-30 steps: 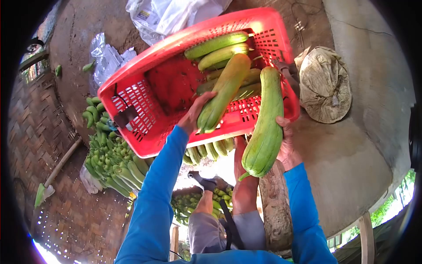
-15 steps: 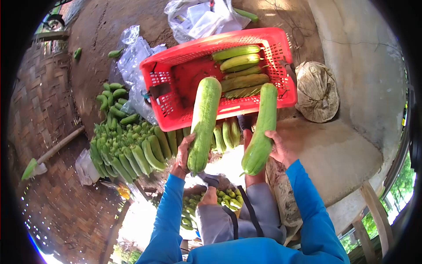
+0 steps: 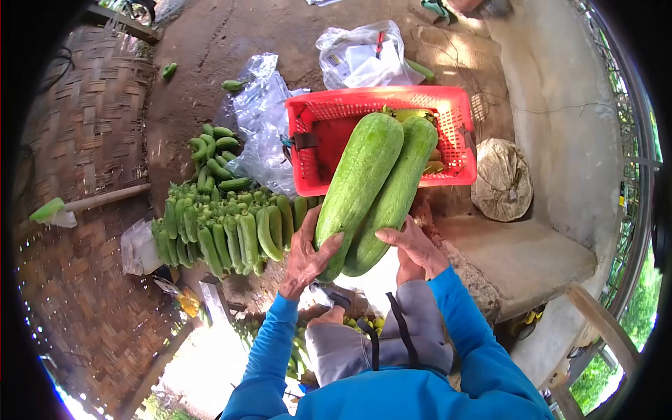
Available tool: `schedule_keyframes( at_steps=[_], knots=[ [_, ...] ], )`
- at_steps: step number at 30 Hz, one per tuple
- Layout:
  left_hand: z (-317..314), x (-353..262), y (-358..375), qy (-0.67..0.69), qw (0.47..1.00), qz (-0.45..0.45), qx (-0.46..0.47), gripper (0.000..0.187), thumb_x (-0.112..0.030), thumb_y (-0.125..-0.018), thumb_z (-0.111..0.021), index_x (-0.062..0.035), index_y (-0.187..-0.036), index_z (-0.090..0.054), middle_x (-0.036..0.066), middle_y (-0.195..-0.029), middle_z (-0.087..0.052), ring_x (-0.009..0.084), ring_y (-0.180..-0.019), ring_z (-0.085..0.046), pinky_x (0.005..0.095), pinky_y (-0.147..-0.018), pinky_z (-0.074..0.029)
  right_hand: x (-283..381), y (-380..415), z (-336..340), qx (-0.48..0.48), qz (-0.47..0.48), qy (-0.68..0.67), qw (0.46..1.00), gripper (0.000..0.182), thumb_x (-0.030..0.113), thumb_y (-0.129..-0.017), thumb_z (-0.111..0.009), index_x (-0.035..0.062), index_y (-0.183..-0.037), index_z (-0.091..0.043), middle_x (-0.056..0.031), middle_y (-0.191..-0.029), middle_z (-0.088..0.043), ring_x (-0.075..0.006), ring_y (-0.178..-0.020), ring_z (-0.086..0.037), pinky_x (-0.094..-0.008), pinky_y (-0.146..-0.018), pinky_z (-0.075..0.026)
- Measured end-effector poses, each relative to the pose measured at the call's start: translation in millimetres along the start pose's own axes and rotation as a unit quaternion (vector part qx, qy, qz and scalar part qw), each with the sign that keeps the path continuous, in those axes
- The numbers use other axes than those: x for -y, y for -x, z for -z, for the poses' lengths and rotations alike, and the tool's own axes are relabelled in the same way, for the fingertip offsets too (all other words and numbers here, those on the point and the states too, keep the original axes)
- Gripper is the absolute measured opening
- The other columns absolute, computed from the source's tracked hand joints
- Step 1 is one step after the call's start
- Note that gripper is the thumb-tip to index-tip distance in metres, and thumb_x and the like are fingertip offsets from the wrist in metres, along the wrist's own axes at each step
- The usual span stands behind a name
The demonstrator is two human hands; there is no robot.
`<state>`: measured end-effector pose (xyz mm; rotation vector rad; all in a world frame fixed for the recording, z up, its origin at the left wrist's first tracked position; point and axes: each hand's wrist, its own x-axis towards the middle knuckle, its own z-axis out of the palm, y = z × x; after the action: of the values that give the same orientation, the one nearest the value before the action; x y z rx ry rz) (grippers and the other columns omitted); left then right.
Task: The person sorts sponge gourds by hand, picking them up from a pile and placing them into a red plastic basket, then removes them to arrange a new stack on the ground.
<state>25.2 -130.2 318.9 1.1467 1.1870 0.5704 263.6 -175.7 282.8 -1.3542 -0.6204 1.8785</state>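
Two long, thick green gourds lie side by side in my hands, pressed together and tilted up toward the right. My left hand (image 3: pixel 309 253) wraps the lower end of the left gourd (image 3: pixel 362 183), thumb across its front. Gripping the lower part of the right gourd (image 3: pixel 395 194) is my right hand (image 3: pixel 414 245), its thumb on the near side. Their upper ends overlap a red plastic basket (image 3: pixel 381 98) and hide much of its contents. Part of a yellowish-green gourd (image 3: pixel 413 113) shows inside it.
Many smaller green gourds (image 3: pixel 231 234) are heaped left of the basket. Clear plastic sheeting (image 3: pixel 262 105) and a plastic bag with papers (image 3: pixel 364 59) lie on the ground. A tied sack (image 3: pixel 502 180) stands right, by a concrete ledge (image 3: pixel 518 259).
The two gourds, held apart before, have come together and now touch. My view has shifted, so the basket appears farther right and smaller, with the gourds covering more of it.
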Motion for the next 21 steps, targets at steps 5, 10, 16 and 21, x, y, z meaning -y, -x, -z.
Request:
schedule_keyframes(
  at_steps=[5, 10, 16, 21],
  knots=[
    [13.6, -17.9, 28.7, -0.013, 0.999, -0.018, -0.046, 0.072, -0.039, -0.087, -0.074, 0.0007, -0.14, -0.046, 0.018, -0.12, -0.066, 0.0234, -0.112, -0.062, 0.0365, -0.097, -0.047, 17.4, 11.4, -24.5, 0.041, -0.069, 0.04, 0.996, 0.077, 0.025, -0.077, -0.086, -0.0019, -0.138, -0.046, -0.0125, -0.128, -0.059, -0.0224, -0.122, -0.055, -0.0378, -0.105, -0.044],
    [18.2, 15.6, 62.2, 0.089, 0.99, 0.054, -0.093, 0.076, -0.04, -0.088, -0.072, 0.0026, -0.143, -0.043, 0.019, -0.13, -0.059, 0.0247, -0.119, -0.057, 0.0361, -0.102, -0.043, 8.9, 13.4, -53.2, 0.038, -0.116, 0.021, 0.992, 0.066, 0.019, -0.079, -0.084, -0.0007, -0.133, -0.05, -0.0106, -0.125, -0.061, -0.0212, -0.121, -0.056, -0.0367, -0.104, -0.045],
    [18.4, 74.0, 152.5, 0.267, 0.931, 0.124, -0.217, 0.08, -0.043, -0.09, -0.067, 0.0033, -0.148, -0.036, 0.018, -0.137, -0.051, 0.0256, -0.128, -0.049, 0.0363, -0.109, -0.038, -48.1, 13.5, -86.7, 0.14, -0.165, 0.012, 0.976, 0.076, 0.049, -0.095, -0.062, 0.0017, -0.149, -0.036, -0.0206, -0.14, -0.054, -0.0263, -0.132, -0.049, -0.0401, -0.114, -0.033],
    [7.3, 140.5, 230.0, 0.478, 0.814, 0.09, -0.317, 0.059, -0.033, -0.091, -0.066, -0.0029, -0.137, -0.045, 0.01, -0.127, -0.059, 0.0182, -0.112, -0.056, 0.0321, -0.097, -0.045, -76.0, 22.1, -184.6, 0.208, -0.124, 0.312, 0.918, 0.073, 0.046, -0.083, -0.075, -0.0004, -0.135, -0.052, -0.0136, -0.129, -0.061, -0.0175, -0.112, -0.059, -0.0336, -0.095, -0.047]
  ],
)
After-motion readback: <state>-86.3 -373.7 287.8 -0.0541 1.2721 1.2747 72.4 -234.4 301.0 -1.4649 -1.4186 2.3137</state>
